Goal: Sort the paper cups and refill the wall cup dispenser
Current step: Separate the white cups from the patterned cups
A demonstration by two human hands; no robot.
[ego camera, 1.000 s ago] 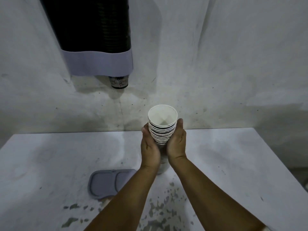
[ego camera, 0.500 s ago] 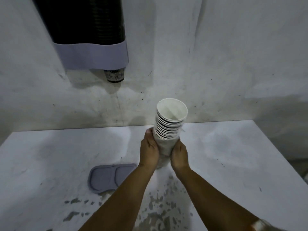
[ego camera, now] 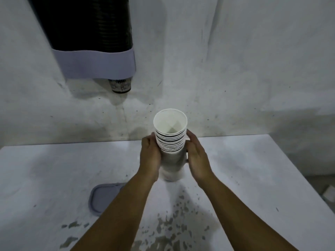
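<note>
You hold a tall stack of nested paper cups [ego camera: 170, 142] upright between both hands over the white table [ego camera: 253, 169], its open mouth facing up and its base at or just above the tabletop; contact there cannot be told. Your left hand [ego camera: 150, 156] wraps the stack's left side with curled fingers, and your right hand [ego camera: 196, 156] cups the right side, fingers bent round the rims. The wall cup dispenser [ego camera: 87, 42], a dark tube with a pale collar, hangs on the wall up and to the left, well apart from the stack, with one printed cup [ego camera: 120, 85] poking out below the collar. A grey lid [ego camera: 103, 196] lies flat on the table beside your left forearm. The table's far edge meets the wall just behind the stack; its right edge falls away at far right, with bare tabletop between.
</note>
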